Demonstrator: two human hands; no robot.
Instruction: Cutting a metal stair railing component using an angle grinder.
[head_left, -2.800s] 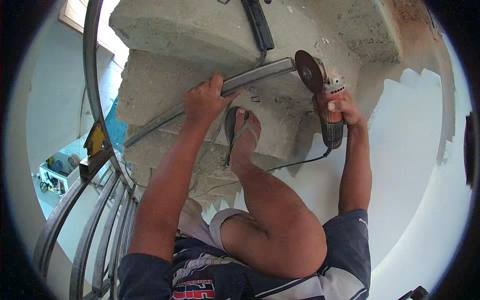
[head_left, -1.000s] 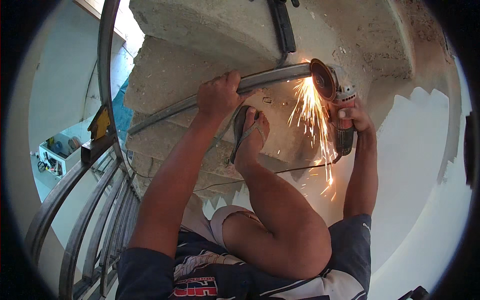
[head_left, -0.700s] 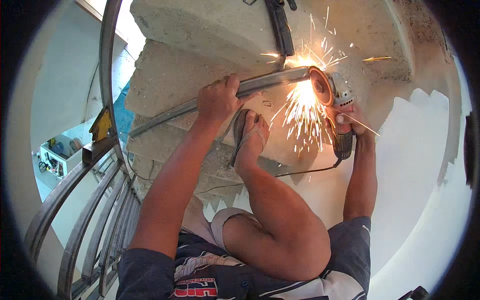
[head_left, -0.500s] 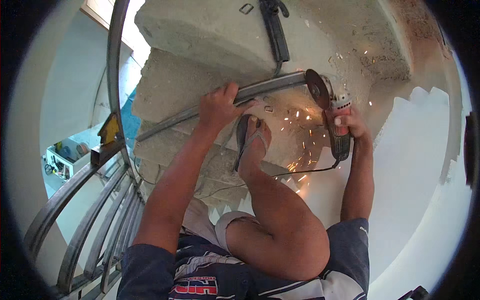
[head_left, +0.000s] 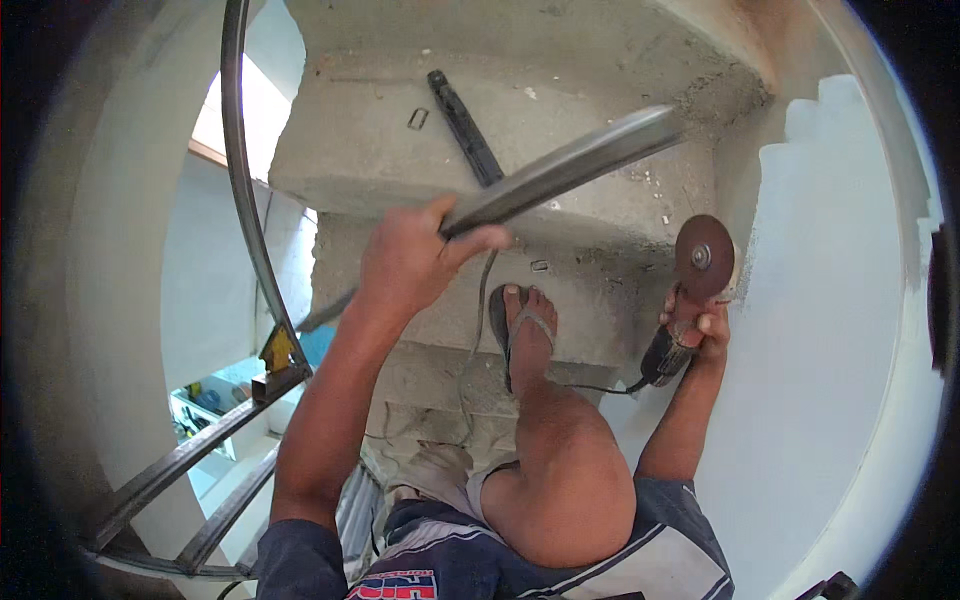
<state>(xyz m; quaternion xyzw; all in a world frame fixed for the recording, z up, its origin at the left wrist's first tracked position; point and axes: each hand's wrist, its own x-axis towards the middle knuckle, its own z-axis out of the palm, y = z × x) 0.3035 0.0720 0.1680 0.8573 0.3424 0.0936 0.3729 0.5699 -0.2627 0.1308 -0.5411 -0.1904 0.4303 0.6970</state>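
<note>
My left hand [head_left: 402,258] is closed round a grey metal tube [head_left: 575,168], which is raised and slants up to the right over the concrete steps. The tube's far end is blurred, and its other end passes behind my left forearm. At the right, my right hand [head_left: 712,338] grips an angle grinder [head_left: 668,355] by its red and black body. The grinder's brown disc [head_left: 722,262] faces up and stands apart from the tube. No sparks show.
A black long-handled tool [head_left: 464,128] and a small metal link [head_left: 417,119] lie on the upper step [head_left: 360,150]. Another small link [head_left: 540,266] is near my sandalled foot [head_left: 530,330]. Metal railing [head_left: 190,455] borders the left, a partly white wall [head_left: 800,350] the right. Cables trail over the steps.
The tube has lifted and swung upward at its right end, away from the grinder. My right hand has drawn the grinder down and to the right, turning its disc upward. The sparks are gone.
</note>
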